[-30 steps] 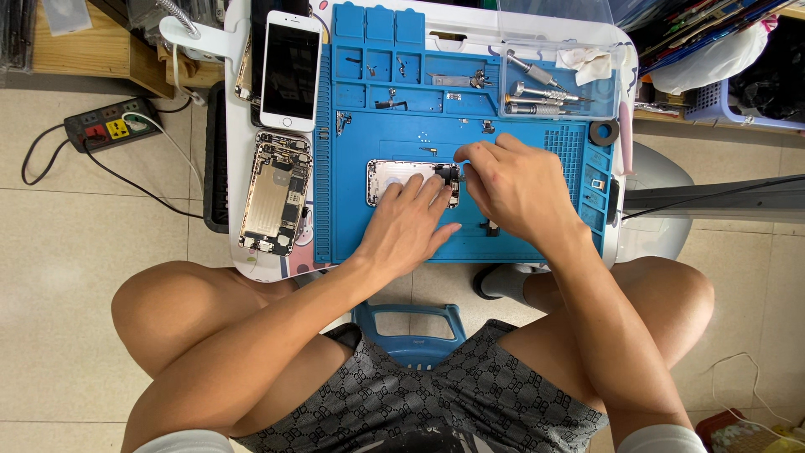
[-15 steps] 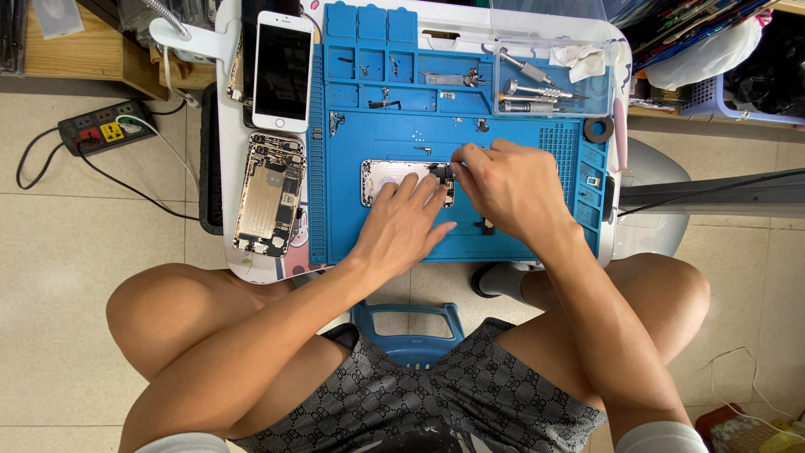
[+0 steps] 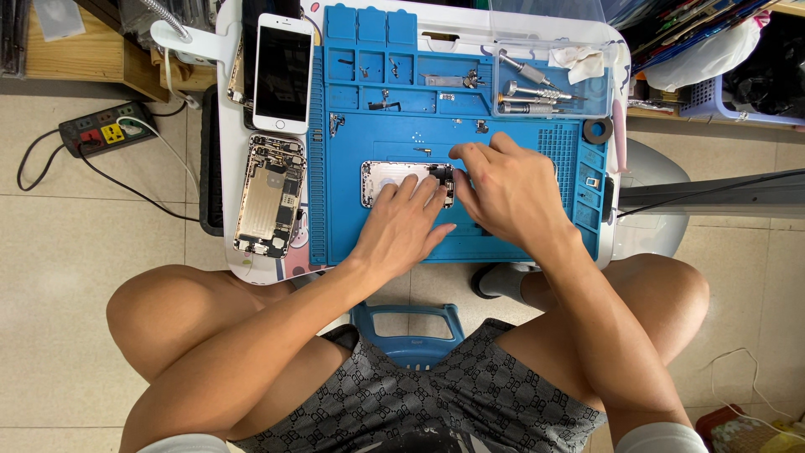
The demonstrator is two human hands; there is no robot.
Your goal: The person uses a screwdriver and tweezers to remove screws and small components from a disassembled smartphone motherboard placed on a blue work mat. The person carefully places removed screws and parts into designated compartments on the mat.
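Note:
A silver phone back shell (image 3: 381, 178) lies face up in the middle of a blue repair mat (image 3: 503, 239). My left hand (image 3: 405, 225) rests flat on the shell's right half, fingers spread, pressing it down. My right hand (image 3: 507, 193) is curled beside it with fingertips pinched at the shell's right end, where dark small parts sit; what the fingers hold is too small to tell.
An opened phone body (image 3: 268, 195) and a white phone (image 3: 283, 71) with dark screen lie left of the mat. Screwdrivers (image 3: 532, 94) sit in a clear tray at the back right. A power strip (image 3: 107, 127) lies on the floor at left. A blue stool handle (image 3: 408, 335) sits between my knees.
Both hands stay on the phone shell with only slight finger shifts. The camera view has drifted a little.

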